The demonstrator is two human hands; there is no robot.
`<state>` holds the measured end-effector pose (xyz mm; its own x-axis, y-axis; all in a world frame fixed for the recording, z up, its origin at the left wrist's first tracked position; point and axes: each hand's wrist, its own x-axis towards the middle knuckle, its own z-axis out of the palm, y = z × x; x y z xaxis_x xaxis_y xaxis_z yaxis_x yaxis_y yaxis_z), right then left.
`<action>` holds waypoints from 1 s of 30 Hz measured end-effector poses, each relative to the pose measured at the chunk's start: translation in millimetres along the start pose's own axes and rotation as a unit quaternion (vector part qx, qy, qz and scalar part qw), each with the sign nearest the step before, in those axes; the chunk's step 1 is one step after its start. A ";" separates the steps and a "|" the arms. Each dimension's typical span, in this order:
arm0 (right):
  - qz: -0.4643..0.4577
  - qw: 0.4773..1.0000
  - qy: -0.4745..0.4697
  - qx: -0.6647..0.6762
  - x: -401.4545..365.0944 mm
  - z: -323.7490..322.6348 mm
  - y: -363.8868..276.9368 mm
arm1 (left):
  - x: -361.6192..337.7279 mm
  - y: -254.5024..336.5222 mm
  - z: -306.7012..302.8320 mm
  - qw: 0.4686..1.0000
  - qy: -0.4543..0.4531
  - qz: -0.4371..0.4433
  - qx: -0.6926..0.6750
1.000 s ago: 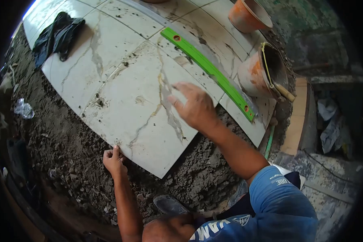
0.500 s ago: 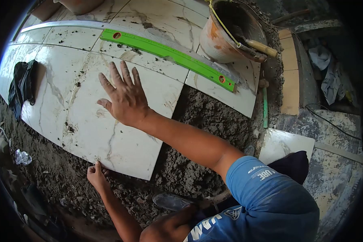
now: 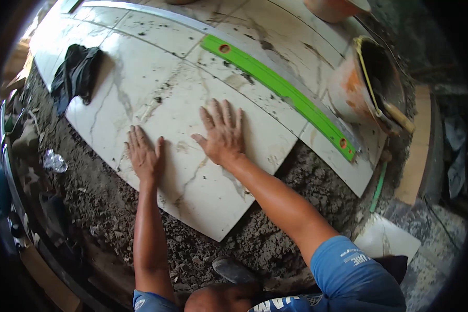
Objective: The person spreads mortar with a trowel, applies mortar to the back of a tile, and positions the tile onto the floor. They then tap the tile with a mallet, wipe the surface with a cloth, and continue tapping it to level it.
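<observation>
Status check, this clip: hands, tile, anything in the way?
Left hand, right hand: palms down on marbled floor tile. Rough bedding exposed alongside. Nothing visibly blocking; green spirit level lies clear of hands.

Grey and golden-brown veins marbled the white tile [image 3: 203, 192], which was peppered with dark specks and smudged with tan. The level [image 3: 275, 89] was vivid green, with red rings [image 3: 224, 48] near its ends; the straightedge [image 3: 156, 10] was silver. The cloth [image 3: 77, 73] was near-black. Mottled orange and chalky white coloured the bucket [image 3: 348, 88], set off by a yellow cord [image 3: 366, 73] and a tan handle [image 3: 399, 117]. The mortar [image 3: 268, 229] was dark grey-brown. The shirt [image 3: 356, 273] was blue, with white lettering on sleeve and chest. The boot [image 3: 236, 270] was dusty grey, the plank [image 3: 416, 151] plain tan, the stick [image 3: 379, 182] green and the plastic [image 3: 54, 161] silvery white. Grey and off-white blotches patterned the floor [image 3: 434, 249].
</observation>
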<state>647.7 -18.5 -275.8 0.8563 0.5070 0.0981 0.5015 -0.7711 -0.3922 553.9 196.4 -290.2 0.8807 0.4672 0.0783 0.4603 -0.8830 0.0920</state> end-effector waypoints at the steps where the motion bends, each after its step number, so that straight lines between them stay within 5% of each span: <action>1: -0.002 1.000 -0.009 -0.004 1.8 -1.6 -1.1 | 0.8 2.4 -2.9 1.000 -0.002 -0.009 0.002; 6: 0.000 0.996 -0.053 -0.069 6.0 -3.8 -11.2 | 0.8 9.5 -14.5 1.000 -0.003 -0.020 -0.014; 10: -0.094 0.993 0.077 -0.008 53.0 -64.1 -78.4 | -0.9 7.2 -11.5 0.999 0.000 -0.032 -0.038; 12: -0.115 0.988 0.101 -0.009 60.7 -41.0 -82.0 | -0.3 3.2 -9.0 0.998 0.018 -0.042 -0.050; 14: -0.094 0.992 -0.071 -0.053 52.5 31.3 -55.1 | -3.7 0.9 0.0 0.997 0.030 -0.046 -0.055; 22: -0.138 0.989 -0.024 -0.056 64.1 -17.5 -114.1 | 1.9 -2.7 -5.2 0.989 0.048 -0.074 -0.119; 30: -0.105 0.984 -0.085 -0.118 39.0 53.6 -103.4 | -0.9 -10.1 -0.7 0.976 0.089 -0.077 -0.182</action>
<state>622.6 101.6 -280.4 0.7084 0.7058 -0.0080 0.6964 -0.7008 -0.1545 548.3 204.9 -290.5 0.7561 0.6218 0.2044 0.4865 -0.7428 0.4599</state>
